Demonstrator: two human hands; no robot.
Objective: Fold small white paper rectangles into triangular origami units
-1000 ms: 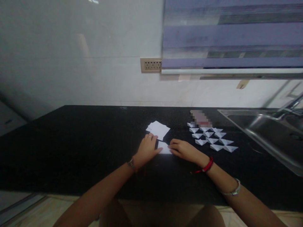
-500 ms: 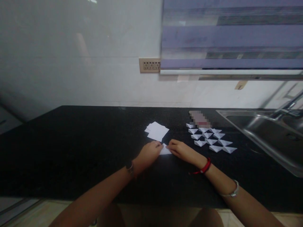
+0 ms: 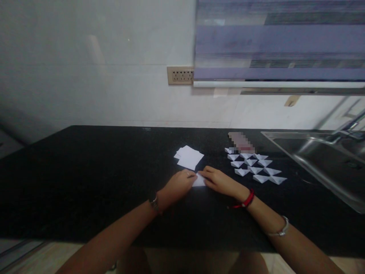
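Right now, a small folded piece of white paper (image 3: 200, 181) is lying flat on the black countertop (image 3: 99, 175), close to the person and between both hands, its top coming to a peak. On its left side, the left hand (image 3: 178, 185) is bearing down, fingers bunched together and pinching the paper's edge, with the thumb mostly hidden. Across from it, the right hand (image 3: 220, 182) is pinching the right side, its forefinger reaching over toward the peak and its thumb sitting lower down. Just beyond the fingers, a loose stack of white paper sheets (image 3: 190, 156) is resting with its corners fanning out. Over to the right, a dozen or so folded paper pieces (image 3: 254, 170) are sitting in staggered rows, and right behind them a pixelated flat object (image 3: 242, 141) is lying aslant. Farther right, a stainless-steel sink (image 3: 322, 158) is gleaming under its faucet (image 3: 346, 131). On the arms, a red bracelet (image 3: 249, 199) is circling the right wrist, a silvery band (image 3: 283, 228) is sitting higher up, and a dark band (image 3: 154, 203) is wrapping the left wrist. Up behind, a socket panel (image 3: 181, 76) is peeking out beside a purple striped blind (image 3: 273, 42).
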